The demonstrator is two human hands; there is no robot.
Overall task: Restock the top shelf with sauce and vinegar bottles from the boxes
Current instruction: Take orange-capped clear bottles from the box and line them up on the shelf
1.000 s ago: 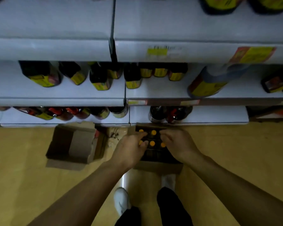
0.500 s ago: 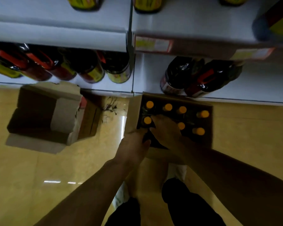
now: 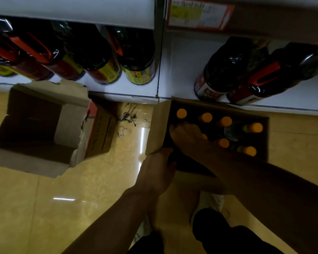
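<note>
- Floor (image 3: pixel 44 208): glossy yellow-tan tile, streaked with light reflections.
- Dark scuff marks (image 3: pixel 128 116) on floor at shelf foot.
- White shelving (image 3: pixel 173 70) along top, upright post (image 3: pixel 161 52) at centre.
- Light dim overall.

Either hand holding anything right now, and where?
Left hand grips the bottle box at its near-left edge. Right hand is down among the bottles; its grasp is hidden.

The right hand (image 3: pixel 186 136) has reached further left inside the box (image 3: pixel 158 129).
</note>
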